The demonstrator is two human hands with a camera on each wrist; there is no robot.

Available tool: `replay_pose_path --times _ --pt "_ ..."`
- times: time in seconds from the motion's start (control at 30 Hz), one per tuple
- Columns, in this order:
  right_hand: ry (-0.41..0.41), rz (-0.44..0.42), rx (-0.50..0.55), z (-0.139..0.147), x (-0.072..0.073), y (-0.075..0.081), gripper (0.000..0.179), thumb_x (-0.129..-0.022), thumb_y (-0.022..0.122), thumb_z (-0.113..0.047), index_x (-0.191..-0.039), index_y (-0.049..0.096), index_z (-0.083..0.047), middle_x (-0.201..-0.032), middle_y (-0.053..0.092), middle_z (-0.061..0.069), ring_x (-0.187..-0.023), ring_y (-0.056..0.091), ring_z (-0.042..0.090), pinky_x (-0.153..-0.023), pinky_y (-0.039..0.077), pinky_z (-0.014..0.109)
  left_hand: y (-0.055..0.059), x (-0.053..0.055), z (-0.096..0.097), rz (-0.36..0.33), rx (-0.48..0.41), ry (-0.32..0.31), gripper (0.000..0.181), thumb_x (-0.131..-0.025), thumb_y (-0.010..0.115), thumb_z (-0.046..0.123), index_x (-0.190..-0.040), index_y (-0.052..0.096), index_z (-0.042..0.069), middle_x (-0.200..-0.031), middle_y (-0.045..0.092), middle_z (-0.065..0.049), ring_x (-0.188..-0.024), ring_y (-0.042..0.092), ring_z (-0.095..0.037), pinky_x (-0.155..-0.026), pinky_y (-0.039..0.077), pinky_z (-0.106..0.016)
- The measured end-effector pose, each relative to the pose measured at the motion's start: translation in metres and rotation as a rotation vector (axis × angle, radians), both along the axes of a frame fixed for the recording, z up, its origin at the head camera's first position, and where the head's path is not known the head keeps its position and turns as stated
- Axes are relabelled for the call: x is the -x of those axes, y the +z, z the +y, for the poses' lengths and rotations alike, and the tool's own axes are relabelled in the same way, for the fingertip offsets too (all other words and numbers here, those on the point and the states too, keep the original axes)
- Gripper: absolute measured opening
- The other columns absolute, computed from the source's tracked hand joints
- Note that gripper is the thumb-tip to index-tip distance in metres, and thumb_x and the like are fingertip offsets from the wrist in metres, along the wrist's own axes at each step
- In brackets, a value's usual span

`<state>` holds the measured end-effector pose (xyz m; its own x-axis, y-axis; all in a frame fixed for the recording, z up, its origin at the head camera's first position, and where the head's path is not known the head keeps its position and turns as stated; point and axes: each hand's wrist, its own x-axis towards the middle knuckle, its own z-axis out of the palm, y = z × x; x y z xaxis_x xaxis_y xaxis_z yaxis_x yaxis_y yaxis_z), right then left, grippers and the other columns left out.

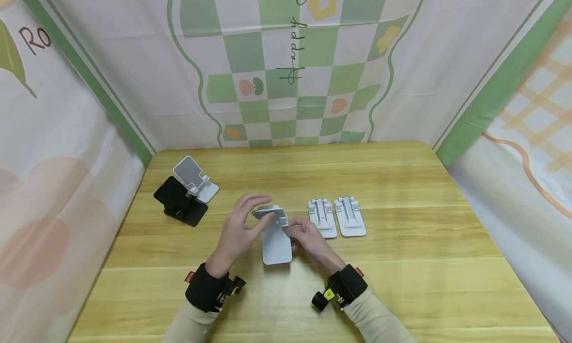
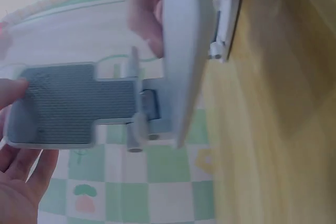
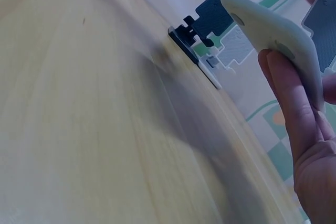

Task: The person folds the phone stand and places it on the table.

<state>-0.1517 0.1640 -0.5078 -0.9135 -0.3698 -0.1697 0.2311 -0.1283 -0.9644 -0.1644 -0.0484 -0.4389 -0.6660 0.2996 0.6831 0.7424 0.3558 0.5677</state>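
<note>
Thumb and fingers of the left hand [image 1: 241, 226] are curving around the far end of a white stand [image 1: 277, 246], pinching its grey-padded panel [image 2: 58, 103] near the outer edge, the thumb resting on the padded face. The right hand [image 1: 314, 242] is pinching the base [image 3: 278, 38] from the other side, fingers pressing the underside by its oval pads [image 3: 238, 19] and the thumb apparently bracing against the opposite face. Between the two hands, to the right of the left one, the stand is being held clear of the counter [image 1: 411, 273]. Its panel is sticking out at an angle from the base by the hinge [image 2: 150, 103], so the step in hand seems to be unfolding the stand or setting its angle. The next move is probably calling for a controlled swing of the panel while the right hand is steadying the base, with fingertips staying out of the joint. Just beyond the right hand, two folded stands [image 1: 350, 216] are lying side by side; farther out, toward the far left corner, a black stand [image 1: 196, 214] and a grey-faced stand [image 1: 187, 170] are standing unfolded, close together.
</note>
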Motion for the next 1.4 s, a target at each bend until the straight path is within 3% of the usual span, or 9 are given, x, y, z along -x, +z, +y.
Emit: replay_pose_path --times 0.17,0.33,0.63,0.87,1.1,1.4 --pt "-0.015 -0.002 -0.008 0.001 0.000 -0.001 0.022 -0.105 0.055 -0.014 -0.114 0.054 0.006 -0.098 0.077 0.021 -0.077 0.075 0.014 -0.072 0.062 0.029 0.008 -0.003 0.000 0.081 0.081 0.049 0.025 -0.084 0.084 0.001 -0.107 0.076 0.006 -0.106 0.071 -0.006 -0.101 0.065 -0.022 -0.078 0.057 -0.030" --pt "-0.019 -0.002 -0.013 0.001 0.000 -0.003 0.023 -0.105 0.056 -0.015 -0.114 0.053 0.006 -0.091 0.079 0.012 -0.079 0.074 0.014 -0.073 0.062 0.029 0.014 -0.006 0.001 0.141 0.149 0.079 0.021 -0.083 0.085 0.002 -0.102 0.079 0.007 -0.100 0.071 -0.005 -0.094 0.063 -0.021 -0.072 0.054 -0.029" --pt "-0.040 -0.004 -0.023 -0.001 0.000 -0.003 0.026 -0.105 0.057 -0.016 -0.116 0.054 0.007 -0.090 0.079 0.011 -0.081 0.074 0.016 -0.071 0.062 0.029 0.020 -0.010 0.003 0.126 0.218 0.106 0.017 -0.085 0.083 0.002 -0.101 0.078 0.006 -0.098 0.070 -0.005 -0.093 0.062 -0.021 -0.071 0.054 -0.029" --pt "-0.053 -0.013 -0.029 -0.002 -0.002 -0.002 0.029 -0.105 0.056 -0.016 -0.119 0.054 0.009 -0.095 0.078 0.017 -0.076 0.074 0.016 -0.071 0.063 0.031 0.019 -0.010 0.003 0.129 0.223 0.117 0.017 -0.084 0.083 0.002 -0.100 0.079 0.006 -0.097 0.070 -0.004 -0.093 0.062 -0.020 -0.071 0.056 -0.029" --pt "-0.104 -0.021 -0.032 -0.003 0.000 -0.003 0.028 -0.103 0.055 -0.012 -0.117 0.055 0.012 -0.093 0.074 0.008 -0.078 0.070 0.015 -0.065 0.059 0.024 0.013 -0.010 0.006 0.168 0.213 0.081 0.020 -0.079 0.085 -0.002 -0.097 0.079 0.006 -0.096 0.071 -0.005 -0.091 0.063 -0.021 -0.072 0.058 -0.029" --pt "-0.131 -0.013 -0.008 0.001 0.003 0.000 0.031 -0.104 0.053 -0.011 -0.120 0.054 0.016 -0.093 0.073 0.005 -0.077 0.069 0.014 -0.065 0.057 0.022 0.008 -0.013 0.010 0.181 0.189 0.043 0.018 -0.081 0.085 0.000 -0.097 0.079 0.006 -0.096 0.070 -0.005 -0.090 0.063 -0.020 -0.072 0.058 -0.028"
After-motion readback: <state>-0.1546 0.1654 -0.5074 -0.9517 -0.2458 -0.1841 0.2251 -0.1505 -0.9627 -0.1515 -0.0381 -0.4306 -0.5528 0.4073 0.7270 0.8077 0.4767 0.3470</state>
